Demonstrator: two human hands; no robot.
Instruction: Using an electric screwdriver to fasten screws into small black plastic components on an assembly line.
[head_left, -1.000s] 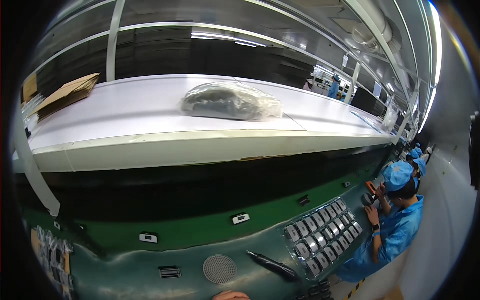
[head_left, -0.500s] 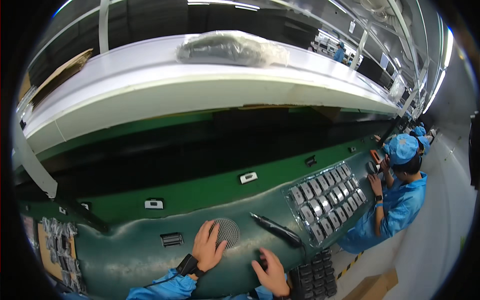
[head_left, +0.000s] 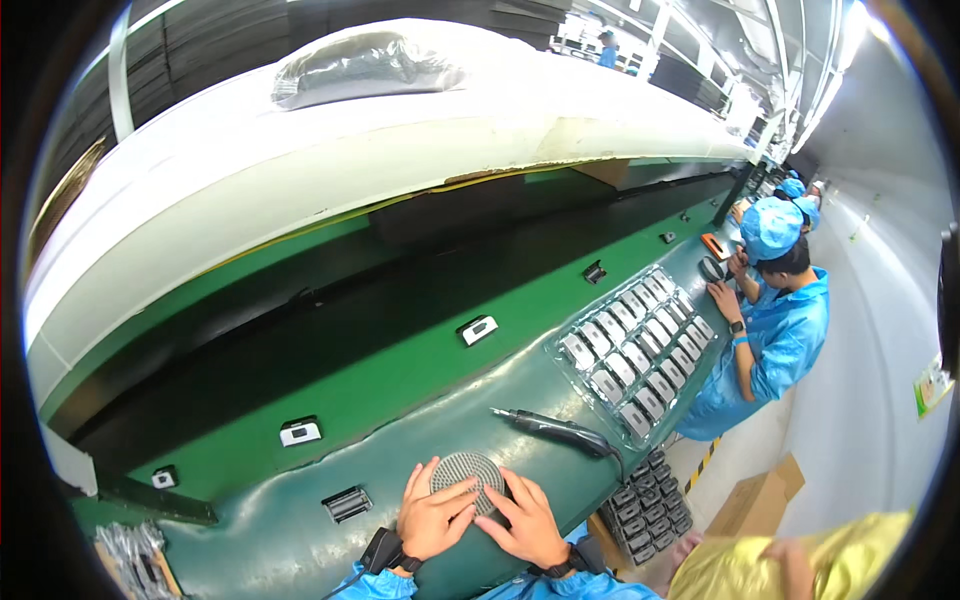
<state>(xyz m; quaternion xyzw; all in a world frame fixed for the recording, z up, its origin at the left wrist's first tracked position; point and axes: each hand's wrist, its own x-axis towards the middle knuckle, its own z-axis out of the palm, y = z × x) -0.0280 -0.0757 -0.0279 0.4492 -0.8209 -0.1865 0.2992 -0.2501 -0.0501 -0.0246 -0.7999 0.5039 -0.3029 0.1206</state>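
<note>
On the green bench [head_left: 262, 545], L to R: a blk slotted part [head_left: 347, 504] lies near your L hand [head_left: 432, 522], fingers loosely spread over the grey disc [head_left: 464, 467]; the disc, round w/ no long axis, sits btwn both hands, just ahead of your palms, neither hand clearly nearer; your R hand [head_left: 525, 520], also spread, overlaps its R edge; a blk pen-like tool [head_left: 560, 431] lies beyond.
</note>
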